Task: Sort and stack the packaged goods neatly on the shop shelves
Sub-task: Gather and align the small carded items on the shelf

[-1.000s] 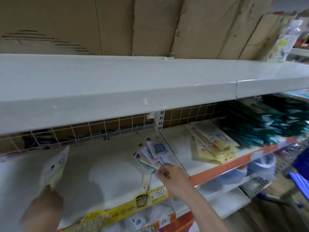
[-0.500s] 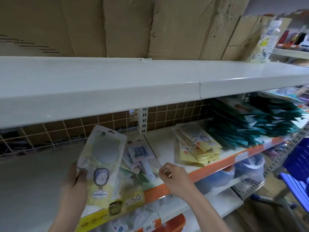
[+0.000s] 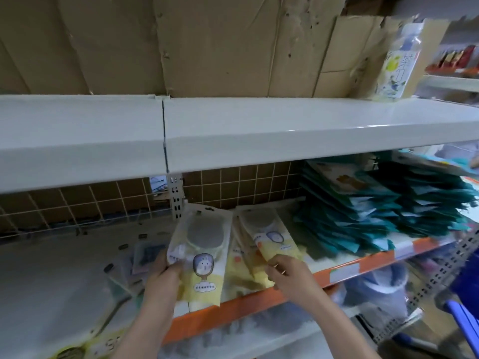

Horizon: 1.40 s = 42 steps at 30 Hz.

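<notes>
Two hands, left hand (image 3: 162, 277) gripping yellow packet (image 3: 201, 257) (upright), right hand (image 3: 291, 277) beside it

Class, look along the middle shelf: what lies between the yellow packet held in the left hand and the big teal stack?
In the head view, a pile of matching yellow packets lies between the held packet and the teal stack; the right hand touches its near edge.

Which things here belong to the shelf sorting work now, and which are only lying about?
Job in hand:
- yellow packet, held by the left hand
- pile of yellow packets, touched by the right hand
- middle shelf

Lying about:
- teal packet stacks
- small packets
- cardboard
- tall packet on the top shelf
</notes>
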### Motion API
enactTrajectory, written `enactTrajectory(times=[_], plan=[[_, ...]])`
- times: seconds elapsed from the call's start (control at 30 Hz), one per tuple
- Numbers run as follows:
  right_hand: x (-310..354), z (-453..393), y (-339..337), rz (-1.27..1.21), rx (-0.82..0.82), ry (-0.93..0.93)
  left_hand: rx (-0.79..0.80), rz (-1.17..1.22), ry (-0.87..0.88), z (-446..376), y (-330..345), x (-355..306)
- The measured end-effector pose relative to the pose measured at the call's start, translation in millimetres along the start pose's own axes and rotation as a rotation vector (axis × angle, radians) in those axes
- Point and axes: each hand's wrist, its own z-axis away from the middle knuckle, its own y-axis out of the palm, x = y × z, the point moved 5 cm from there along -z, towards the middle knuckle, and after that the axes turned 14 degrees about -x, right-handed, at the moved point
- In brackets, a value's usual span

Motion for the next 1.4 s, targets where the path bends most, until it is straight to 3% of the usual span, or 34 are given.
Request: enactTrajectory(times=[0.13, 0.3, 0.43, 0.57, 0.67, 0.87, 1.4], plan=[[-32, -29, -30, 0.114, -0.066, -0.028, 0.020, -0.029, -0.105, 6, 51, 10], [-72, -57, -58, 0.282, -0.190, -0.019, 0.101, -0.088, -0.117, 13, 113, 11], [-102, -70, -52, 0.392, -0.055, -0.011, 0.086, -0.132, -0.003, 18, 147, 6], [-111, -76, -45, 0.432, 0.042, -0.099, 0.135, -0.333, 0.095, 17, 165, 16], [-112, -75, -39, 0.459, 0.037, -0.182, 0.084, -0.523, 0.200, 7, 169, 29], [-119, -73, -30, 0.509, 0.027, -0.218, 0.127, -0.829, 0.356, 12, 175, 35], [-110, -65, -22, 0.546, -0.014, -0.157, -0.060, -0.650, 0.432, 17, 91, 23]])
